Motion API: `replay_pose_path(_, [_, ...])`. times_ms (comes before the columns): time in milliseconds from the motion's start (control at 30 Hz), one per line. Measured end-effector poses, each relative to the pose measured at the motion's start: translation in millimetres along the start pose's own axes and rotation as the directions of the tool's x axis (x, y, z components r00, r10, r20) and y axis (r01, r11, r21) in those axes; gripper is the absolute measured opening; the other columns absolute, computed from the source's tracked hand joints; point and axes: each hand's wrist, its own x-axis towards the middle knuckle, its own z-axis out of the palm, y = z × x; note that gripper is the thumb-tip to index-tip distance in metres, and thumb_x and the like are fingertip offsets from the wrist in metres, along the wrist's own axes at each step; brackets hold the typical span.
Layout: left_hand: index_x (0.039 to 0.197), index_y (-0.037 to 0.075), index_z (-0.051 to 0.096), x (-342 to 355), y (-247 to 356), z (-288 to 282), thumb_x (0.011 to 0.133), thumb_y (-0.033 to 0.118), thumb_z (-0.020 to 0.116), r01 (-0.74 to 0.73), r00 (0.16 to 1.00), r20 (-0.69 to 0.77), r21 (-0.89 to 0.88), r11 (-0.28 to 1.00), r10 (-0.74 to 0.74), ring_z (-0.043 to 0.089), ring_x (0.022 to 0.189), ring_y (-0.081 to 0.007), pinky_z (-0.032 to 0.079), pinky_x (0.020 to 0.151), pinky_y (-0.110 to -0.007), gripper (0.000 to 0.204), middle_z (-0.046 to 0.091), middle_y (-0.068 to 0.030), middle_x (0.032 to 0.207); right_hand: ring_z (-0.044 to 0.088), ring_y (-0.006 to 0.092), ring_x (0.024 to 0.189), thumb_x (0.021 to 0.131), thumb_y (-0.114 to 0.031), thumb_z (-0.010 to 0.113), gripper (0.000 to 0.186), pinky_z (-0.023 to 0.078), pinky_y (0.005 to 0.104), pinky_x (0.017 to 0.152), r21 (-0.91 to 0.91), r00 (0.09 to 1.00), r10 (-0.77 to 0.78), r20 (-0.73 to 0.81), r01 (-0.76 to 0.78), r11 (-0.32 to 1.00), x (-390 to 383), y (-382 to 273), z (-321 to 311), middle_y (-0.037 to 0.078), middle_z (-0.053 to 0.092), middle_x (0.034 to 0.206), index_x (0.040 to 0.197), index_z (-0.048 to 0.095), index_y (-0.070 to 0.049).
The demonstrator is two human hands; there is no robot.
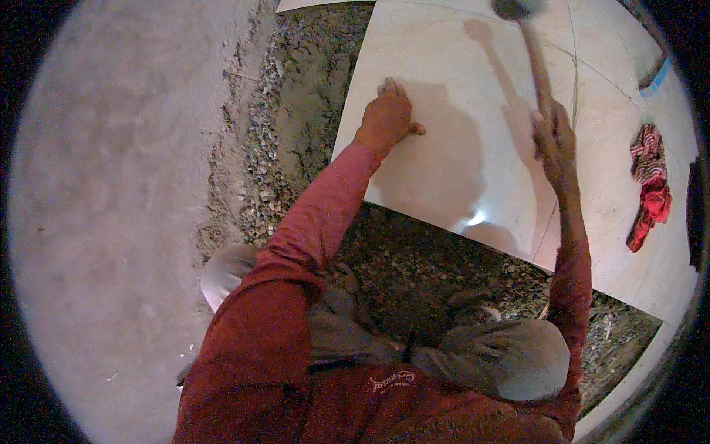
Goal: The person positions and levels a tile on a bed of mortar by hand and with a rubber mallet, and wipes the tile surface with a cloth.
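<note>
My left hand (387, 118) rests on a large cream floor tile (414, 170) near its left edge, with fingers apart and thumb out to the right. My right hand (555, 148) grips the long handle of a mallet (538, 70), its dark head (512, 9) raised at the top of the view over the tile. The shadows of the mallet and of my body fall on the tile.
Rough mortar and gravel (303, 89) run along the tile's left and lower edges, beside grey concrete (111, 207). A striped red cloth (651, 185) lies on the right-hand tiles, with a blue-edged item (654, 78) above it. My bent knees (518, 355) are at the lower edge.
</note>
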Motion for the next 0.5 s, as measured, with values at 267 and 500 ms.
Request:
replay_pose_path(267, [0.145,-0.015,0.043,11,24,-11,0.072,0.058,0.085,0.011,1.000,0.006,0.029,1.000,-0.011,0.053,0.135,-0.0474,0.056,0.101,-0.043,0.112,0.036,-0.0397,0.154,0.069,0.0506,0.093,0.104,-0.037,0.057,0.041,0.054,0.0576,0.077,-0.351,0.911,-0.257,0.321,0.367,0.861,81,-64,133,0.031,0.070,0.096,0.126,0.050,-0.003])
replay_pose_path(500, [0.147,-0.018,0.034,5,1,14,0.074,0.054,0.086,-0.034,0.993,-0.109,0.010,0.999,0.035,0.068,0.109,-0.0436,0.060,0.089,-0.048,0.114,0.056,-0.0353,0.136,0.068,0.0508,0.086,0.104,-0.040,0.057,0.040,0.054,0.0603,0.073,-0.290,0.910,-0.327,0.257,0.395,0.872,48,-85,139,0.031,0.069,0.088,0.115,0.051,-0.002])
